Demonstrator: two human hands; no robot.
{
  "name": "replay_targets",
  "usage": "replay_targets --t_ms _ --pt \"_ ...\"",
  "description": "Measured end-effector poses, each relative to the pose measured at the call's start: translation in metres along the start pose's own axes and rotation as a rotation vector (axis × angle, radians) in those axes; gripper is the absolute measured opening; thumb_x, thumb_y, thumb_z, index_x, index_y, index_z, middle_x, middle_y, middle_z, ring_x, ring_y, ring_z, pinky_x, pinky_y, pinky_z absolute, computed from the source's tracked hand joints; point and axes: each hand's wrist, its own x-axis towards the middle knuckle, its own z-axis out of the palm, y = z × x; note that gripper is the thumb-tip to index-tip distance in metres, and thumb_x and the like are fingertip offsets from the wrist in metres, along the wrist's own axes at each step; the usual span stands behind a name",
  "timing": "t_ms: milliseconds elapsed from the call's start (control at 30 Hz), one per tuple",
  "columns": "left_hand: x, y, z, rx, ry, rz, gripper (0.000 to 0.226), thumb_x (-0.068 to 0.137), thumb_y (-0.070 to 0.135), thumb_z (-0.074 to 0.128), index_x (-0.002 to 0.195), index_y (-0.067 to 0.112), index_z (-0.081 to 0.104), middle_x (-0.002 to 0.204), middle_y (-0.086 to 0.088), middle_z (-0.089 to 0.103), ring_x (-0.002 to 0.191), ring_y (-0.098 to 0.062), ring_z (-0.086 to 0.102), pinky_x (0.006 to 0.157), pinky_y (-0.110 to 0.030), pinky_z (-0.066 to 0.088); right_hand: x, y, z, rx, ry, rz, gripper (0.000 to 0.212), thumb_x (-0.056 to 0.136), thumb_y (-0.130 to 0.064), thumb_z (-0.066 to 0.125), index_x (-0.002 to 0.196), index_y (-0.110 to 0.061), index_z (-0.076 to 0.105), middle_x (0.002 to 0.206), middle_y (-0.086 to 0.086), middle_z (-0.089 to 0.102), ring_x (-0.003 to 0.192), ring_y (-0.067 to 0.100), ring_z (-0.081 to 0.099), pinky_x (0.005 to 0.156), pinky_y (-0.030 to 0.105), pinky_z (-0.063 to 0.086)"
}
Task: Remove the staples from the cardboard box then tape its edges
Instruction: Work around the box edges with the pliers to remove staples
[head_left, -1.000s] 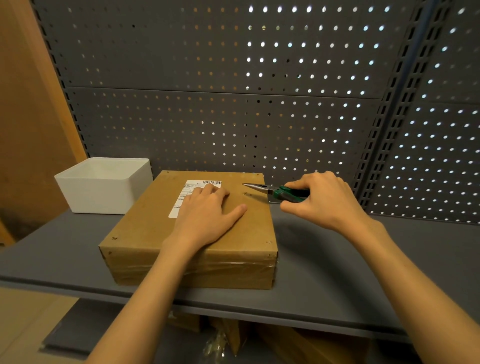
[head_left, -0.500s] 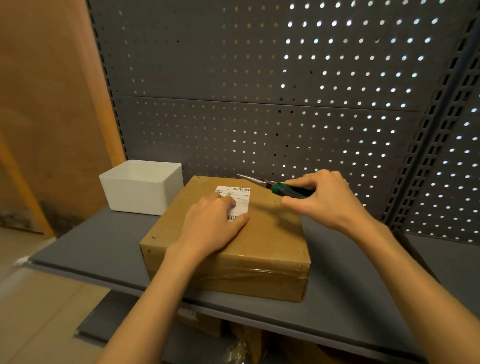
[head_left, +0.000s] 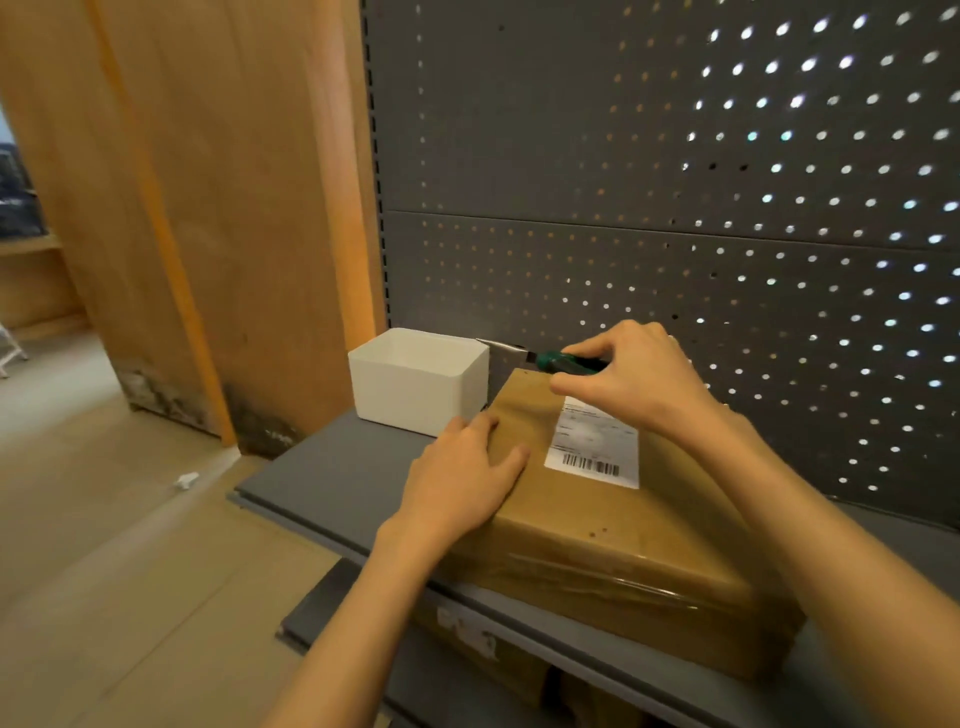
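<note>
cardboard box (head_left: 613, 525) lies under left hand (head_left: 460, 475), right hand (head_left: 631, 376) above.

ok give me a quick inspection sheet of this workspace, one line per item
surface: grey shelf, box lying on it
job's things: cardboard box with shipping label; green-handled pliers; no tape roll seen
clutter: white bin beside the box
grippers: left hand flat on box top; right hand grips pliers, tips over the bin
cables: nothing seen
surroundings: pegboard back panel, wooden panel, more cardboard on the shelf below
</note>
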Motion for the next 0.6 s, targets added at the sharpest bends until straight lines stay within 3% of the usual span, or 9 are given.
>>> replay_targets --t_ms 100,233,367,600 --pt "0.0 0.0 0.002 -0.007 0.006 -0.005 0.057 0.088 0.057 0.042 0.136 0.028 0.038 0.128 -0.005 0.048 0.114 -0.029 0.051 0.09 -0.041 0.043 0.024 -0.015 0.019 -0.072 -0.012 -0.03 0.028 0.07 -0.047 0.064 0.088 -0.028 0.075 0.061 0.001 0.067 0.06 0.018 0.057 0.059 0.03 0.048" --pt "-0.001 0.0 0.002 0.01 -0.005 0.005 0.055 0.089 0.055 0.04 0.136 0.027 0.036 0.129 -0.005 0.046 0.112 -0.03 0.05 0.086 -0.039 0.042 0.053 -0.034 0.048 -0.22 -0.036 -0.036 0.036 0.072 -0.049 0.062 0.094 -0.023 0.073 0.074 0.002 0.067 0.072 0.024 0.061 0.067 0.032 0.051" --pt "-0.001 -0.001 0.001 0.014 -0.007 0.016 0.055 0.089 0.055 0.038 0.136 0.026 0.036 0.128 -0.006 0.045 0.111 -0.031 0.05 0.084 -0.039 0.04 0.064 -0.043 0.071 -0.371 -0.048 -0.035 0.037 0.076 -0.049 0.06 0.096 -0.018 0.067 0.077 0.002 0.06 0.073 0.024 0.06 0.062 0.029 0.043" --pt "-0.001 -0.001 -0.001 0.02 -0.006 0.033 0.054 0.09 0.054 0.038 0.136 0.026 0.036 0.127 -0.005 0.046 0.111 -0.031 0.05 0.084 -0.038 0.04 0.059 -0.036 0.069 -0.354 -0.004 -0.011 0.035 0.078 -0.049 0.059 0.097 -0.02 0.068 0.083 0.0 0.064 0.074 0.021 0.057 0.062 0.027 0.04"
